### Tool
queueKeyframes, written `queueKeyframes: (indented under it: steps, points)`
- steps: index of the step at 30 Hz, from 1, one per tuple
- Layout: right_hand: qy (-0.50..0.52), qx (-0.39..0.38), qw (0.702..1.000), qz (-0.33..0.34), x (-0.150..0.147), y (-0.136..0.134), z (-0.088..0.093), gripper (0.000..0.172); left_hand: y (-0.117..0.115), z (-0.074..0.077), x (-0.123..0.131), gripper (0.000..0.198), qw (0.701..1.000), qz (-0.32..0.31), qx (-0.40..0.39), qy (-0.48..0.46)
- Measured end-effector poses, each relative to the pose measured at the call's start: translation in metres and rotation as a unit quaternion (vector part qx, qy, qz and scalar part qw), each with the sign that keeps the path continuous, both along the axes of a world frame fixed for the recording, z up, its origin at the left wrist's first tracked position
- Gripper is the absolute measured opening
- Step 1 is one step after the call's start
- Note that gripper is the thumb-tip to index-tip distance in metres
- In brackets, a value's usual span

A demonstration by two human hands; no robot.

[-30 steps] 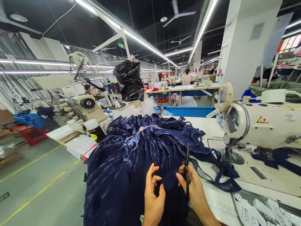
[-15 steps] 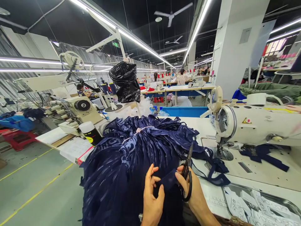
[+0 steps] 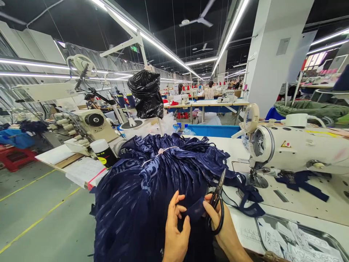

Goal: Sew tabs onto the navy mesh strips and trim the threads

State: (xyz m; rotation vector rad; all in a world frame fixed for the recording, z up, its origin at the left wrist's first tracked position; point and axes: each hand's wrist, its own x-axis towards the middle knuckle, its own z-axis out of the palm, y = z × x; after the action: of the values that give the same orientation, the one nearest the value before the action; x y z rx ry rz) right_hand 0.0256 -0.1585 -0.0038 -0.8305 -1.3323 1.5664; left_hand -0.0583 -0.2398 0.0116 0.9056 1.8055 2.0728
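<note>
Change: over the last second the scissors [image 3: 217, 195] have turned from near edge-on to a tilt, blade tips up and rightward, a handle loop now showing.
Right hand: holding the scissors [image 3: 217, 192] by the handle, thumb and forefinger also closed at the edge of a navy fabric flap [image 3: 195, 212].
Left hand: fingers curled, thumb apart from the forefinger [image 3: 176, 229], the flap's other end at its fingers; cannot tell whether it grips.
Garment bundle: navy pieces [image 3: 122, 203] heaped on the white table [image 3: 231, 147], draped over its near edge in front of both hands, with a pale tie [image 3: 160, 151] around the upper part.
Metal tray: at the lower right [image 3: 327, 238], holding many white printed labels [image 3: 308, 251].
Blue tub: far left [image 3: 13, 140], dark fabric [image 3: 34, 125] heaped in it.
Black plastic bag: over a fitting beyond the bundle [image 3: 145, 94], contents hidden.
Bottle: black with white top [image 3: 103, 154], upright left of the bundle; contents not visible.
Sewing machine: cream [image 3: 294, 143], right of the bundle, navy strips [image 3: 311, 186] beneath its arm.
</note>
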Motion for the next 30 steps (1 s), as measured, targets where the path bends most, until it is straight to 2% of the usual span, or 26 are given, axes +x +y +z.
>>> queueKeyframes:
  steps: [4,8,10,13,17,21,28,30]
  points:
    - [-0.070,0.072,0.995,-0.006,0.000,0.003,0.011,0.026,-0.005,0.003,-0.008,0.046,0.999,-0.030,-0.041,0.004]
    - [-0.066,0.125,0.986,0.087,-0.005,0.005,0.029,0.019,-0.009,0.015,-0.021,0.024,0.980,-0.123,-0.153,0.043]
    - [-0.055,0.128,0.983,0.119,-0.009,0.006,0.036,0.016,-0.008,0.019,-0.026,0.020,0.976,-0.135,-0.166,0.041]
    - [-0.029,0.104,0.987,0.118,-0.015,0.005,0.041,0.019,-0.004,0.018,-0.030,0.028,0.984,-0.131,-0.111,-0.041]
    - [-0.007,0.072,0.990,0.119,-0.017,0.002,0.038,0.022,0.001,0.007,-0.031,0.033,0.979,-0.116,-0.033,-0.167]
    - [-0.047,0.087,0.988,0.118,-0.018,-0.003,0.035,0.012,0.004,0.003,-0.025,0.031,0.967,-0.096,0.015,-0.234]
    - [-0.077,0.101,0.984,0.126,-0.020,0.000,0.041,0.009,0.004,0.002,-0.025,0.035,0.936,-0.092,0.025,-0.338]
    - [-0.075,0.098,0.984,0.130,-0.020,0.003,0.040,0.011,0.004,0.001,-0.024,0.035,0.939,-0.079,0.028,-0.335]
